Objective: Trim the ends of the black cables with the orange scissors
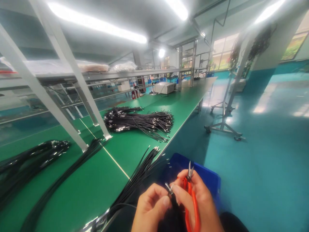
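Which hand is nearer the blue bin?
Right. The right hand, holding the orange-handled snips, overlaps the blue bin in view; the left hand sits farther off, to the bin's left.

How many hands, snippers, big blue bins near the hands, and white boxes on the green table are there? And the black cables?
Hands: 2 (left hand, right hand)
Snippers: 1
Blue bin: 1
White box: 1
Total: 5
Black cables: too tangled to count, so left out.
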### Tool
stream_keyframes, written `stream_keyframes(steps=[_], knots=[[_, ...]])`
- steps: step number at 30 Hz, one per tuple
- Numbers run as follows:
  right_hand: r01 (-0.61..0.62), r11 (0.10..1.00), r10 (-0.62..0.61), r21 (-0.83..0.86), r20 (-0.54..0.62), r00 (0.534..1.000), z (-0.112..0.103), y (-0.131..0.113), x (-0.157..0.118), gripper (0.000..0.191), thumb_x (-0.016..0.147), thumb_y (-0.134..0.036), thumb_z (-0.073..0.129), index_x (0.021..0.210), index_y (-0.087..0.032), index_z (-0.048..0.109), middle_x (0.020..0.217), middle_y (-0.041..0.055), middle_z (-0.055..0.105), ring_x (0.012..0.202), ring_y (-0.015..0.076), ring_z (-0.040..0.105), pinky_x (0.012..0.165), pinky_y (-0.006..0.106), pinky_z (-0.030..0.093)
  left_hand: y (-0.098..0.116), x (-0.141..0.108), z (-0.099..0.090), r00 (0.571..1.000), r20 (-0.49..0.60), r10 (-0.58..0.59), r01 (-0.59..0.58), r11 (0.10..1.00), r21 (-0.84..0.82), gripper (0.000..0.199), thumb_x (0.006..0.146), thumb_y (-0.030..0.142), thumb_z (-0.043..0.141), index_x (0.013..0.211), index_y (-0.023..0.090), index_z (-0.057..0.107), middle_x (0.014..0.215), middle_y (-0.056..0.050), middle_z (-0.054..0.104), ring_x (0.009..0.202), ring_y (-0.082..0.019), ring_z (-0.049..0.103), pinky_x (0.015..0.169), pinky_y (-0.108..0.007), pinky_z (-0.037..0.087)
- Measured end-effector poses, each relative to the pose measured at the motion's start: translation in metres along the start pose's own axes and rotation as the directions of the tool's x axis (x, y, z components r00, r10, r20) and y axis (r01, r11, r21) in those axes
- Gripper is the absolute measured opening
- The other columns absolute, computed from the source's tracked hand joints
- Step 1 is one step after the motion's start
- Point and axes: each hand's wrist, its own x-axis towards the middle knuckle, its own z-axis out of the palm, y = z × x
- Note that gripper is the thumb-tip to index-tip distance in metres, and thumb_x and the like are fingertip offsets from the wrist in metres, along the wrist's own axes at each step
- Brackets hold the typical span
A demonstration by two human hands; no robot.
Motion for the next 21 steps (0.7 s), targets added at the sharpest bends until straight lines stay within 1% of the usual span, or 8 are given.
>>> stream_keyframes(steps=[4,7,9,11,13,15,17,21], knots=[[0.015,0.995,-0.019,-0.096,-0.032,0.999,-0.003,0.009,0.001,0.029,0.06,-0.029,0.08,0.075,-0.024,0.056,0.052,-0.0069,0.055,0.046,0.0101,0.047,0.045,0.019,0.038,-0.001,0.002,-0.004,1.0,-0.013,0.001,0.0,0.999,0.036,0.037,0.061,0.044,0.081,0.059,0.014,0.06,0.05,0.003,0.055,0.044,-0.006,0.037,0.043,-0.016,0.027],[0.158,0.966,-0.177,-0.205,-0.076,0.981,-0.006,0.011,0.001,0.022,0.064,-0.029,0.077,0.075,-0.024,0.059,0.061,-0.0042,0.06,0.054,0.0133,0.053,0.053,0.023,0.044,0.001,0.003,-0.006,1.0,-0.026,0.003,-0.002,0.999,0.045,0.036,0.063,0.044,0.08,0.06,0.014,0.06,0.052,0.002,0.056,0.045,-0.006,0.038,0.044,-0.016,0.028],[0.272,0.92,-0.302,-0.281,-0.069,0.951,-0.008,0.009,0.0,0.019,0.066,-0.028,0.075,0.079,-0.025,0.061,0.07,-0.0017,0.063,0.06,0.0157,0.057,0.059,0.026,0.046,0.002,0.002,-0.007,0.999,-0.03,0.016,-0.015,0.998,0.053,0.036,0.064,0.044,0.079,0.061,0.014,0.06,0.053,0.002,0.057,0.047,-0.006,0.04,0.045,-0.016,0.029],[0.35,0.86,-0.385,-0.371,-0.021,0.923,-0.009,0.006,-0.001,0.019,0.066,-0.025,0.075,0.082,-0.026,0.064,0.076,0.0004,0.065,0.064,0.0177,0.059,0.06,0.027,0.047,0.003,0.002,-0.005,0.999,-0.014,0.032,-0.031,0.997,0.077,0.035,0.064,0.044,0.079,0.061,0.014,0.06,0.052,0.003,0.055,0.047,-0.007,0.041,0.045,-0.017,0.031],[0.397,0.794,-0.43,-0.46,0.036,0.902,-0.008,0.006,-0.001,0.017,0.067,-0.02,0.072,0.081,-0.027,0.065,0.074,0.0008,0.067,0.061,0.0183,0.059,0.057,0.028,0.046,0.004,0.001,-0.002,0.998,-0.021,0.051,-0.048,0.993,0.105,0.035,0.064,0.043,0.079,0.059,0.014,0.059,0.05,0.004,0.051,0.046,-0.007,0.039,0.046,-0.017,0.031],[0.44,0.725,-0.48,-0.53,0.07,0.875,-0.007,0.008,-0.001,0.013,0.068,-0.018,0.067,0.077,-0.028,0.065,0.067,-0.0005,0.066,0.056,0.018,0.058,0.053,0.027,0.045,0.006,0.0,0.003,0.996,-0.055,0.066,-0.059,0.99,0.125,0.034,0.063,0.041,0.08,0.058,0.014,0.06,0.048,0.005,0.05,0.046,-0.007,0.039,0.046,-0.017,0.031],[0.496,0.639,-0.554,-0.588,0.094,0.827,-0.006,0.011,0.0,0.014,0.069,-0.016,0.064,0.074,-0.029,0.064,0.063,-0.0018,0.065,0.053,0.0176,0.057,0.051,0.027,0.044,0.009,-0.002,0.009,0.992,-0.094,0.085,-0.072,0.987,0.141,0.029,0.062,0.037,0.08,0.058,0.014,0.063,0.049,0.004,0.053,0.046,-0.007,0.04,0.047,-0.018,0.033],[0.634,0.461,-0.725,-0.621,0.149,0.673,-0.004,0.021,0.001,0.025,0.069,-0.01,0.059,0.076,-0.032,0.066,0.064,-0.0015,0.065,0.054,0.019,0.057,0.057,0.03,0.045,0.009,-0.007,0.014,0.982,-0.126,0.139,-0.108,0.969,0.222,0.015,0.065,0.028,0.076,0.062,0.015,0.069,0.054,0.002,0.06,0.048,-0.009,0.046,0.049,-0.019,0.038]])
